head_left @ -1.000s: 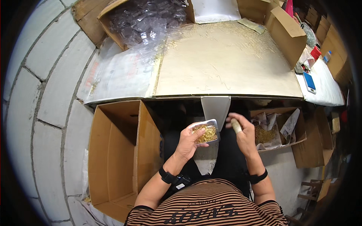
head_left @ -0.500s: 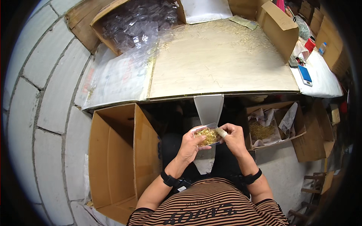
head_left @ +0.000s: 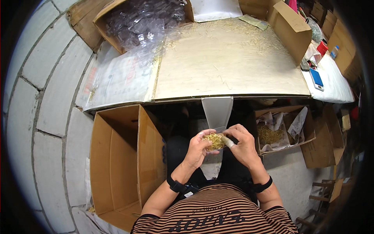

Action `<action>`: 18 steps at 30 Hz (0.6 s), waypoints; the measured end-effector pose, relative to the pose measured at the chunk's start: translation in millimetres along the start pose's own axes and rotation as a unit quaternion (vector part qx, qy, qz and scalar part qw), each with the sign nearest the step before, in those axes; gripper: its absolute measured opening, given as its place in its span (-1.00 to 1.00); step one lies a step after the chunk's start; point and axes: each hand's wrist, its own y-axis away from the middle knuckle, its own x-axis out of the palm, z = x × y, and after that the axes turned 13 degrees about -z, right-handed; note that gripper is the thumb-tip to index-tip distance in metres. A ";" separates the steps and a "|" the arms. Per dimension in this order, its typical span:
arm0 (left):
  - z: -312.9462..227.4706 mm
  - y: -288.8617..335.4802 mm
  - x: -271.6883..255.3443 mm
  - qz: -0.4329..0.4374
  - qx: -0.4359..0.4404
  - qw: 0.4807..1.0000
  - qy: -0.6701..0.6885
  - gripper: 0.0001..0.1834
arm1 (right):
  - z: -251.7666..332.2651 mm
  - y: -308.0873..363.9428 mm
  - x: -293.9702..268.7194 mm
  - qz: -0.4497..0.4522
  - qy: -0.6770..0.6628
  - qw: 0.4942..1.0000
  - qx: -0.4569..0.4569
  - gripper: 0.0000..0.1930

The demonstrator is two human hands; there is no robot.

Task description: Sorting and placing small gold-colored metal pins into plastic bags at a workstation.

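My left hand [head_left: 193,151] is wrapped round a small clear plastic box [head_left: 220,129], its thumb lying over the near left part. Thin gold-coloured wire pieces [head_left: 213,140], curled and tangled, fill the box. At the box's right end is my right hand [head_left: 245,147], fingers bent at the far corner and its thumb, bound in pale tape [head_left: 227,142], reaching onto the contents. The fingertips are small and partly hidden there. Both hands are in front of my body, below the edge of the worktable [head_left: 233,74].
An open cardboard box [head_left: 117,156] stands to the left. On the right, a lined carton [head_left: 269,134] holds more gold pieces. Clear plastic packs [head_left: 146,25] fill a carton at the table's far left. Loose pieces lie scattered across the tabletop. A blue-topped scale [head_left: 316,78] sits at right.
My right hand's fingers have shifted up toward the box's far edge, and its taped thumb points more inward over the box. The left hand keeps its hold.
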 end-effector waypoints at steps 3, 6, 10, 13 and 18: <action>-5.1 1.4 0.2 0.028 -0.016 0.998 0.057 -0.59 | 1.1 0.9 0.9 -0.034 0.008 0.999 -0.039 -0.72; 2.9 -0.1 -1.3 0.005 0.054 0.999 0.000 -0.60 | 1.8 8.8 5.9 0.099 0.115 0.967 -0.204 -0.53; 0.9 1.0 -1.6 -0.013 0.049 0.998 -0.024 -0.61 | 4.6 13.0 6.1 0.090 0.135 0.962 -0.221 -0.49; 0.6 0.2 0.3 -0.003 0.075 0.997 0.003 -0.66 | 7.2 16.9 7.3 0.098 0.150 0.957 -0.229 -0.47; -4.5 2.1 4.0 -0.013 0.070 0.997 0.035 -0.64 | 9.4 16.0 7.8 0.105 0.161 0.952 -0.237 -0.48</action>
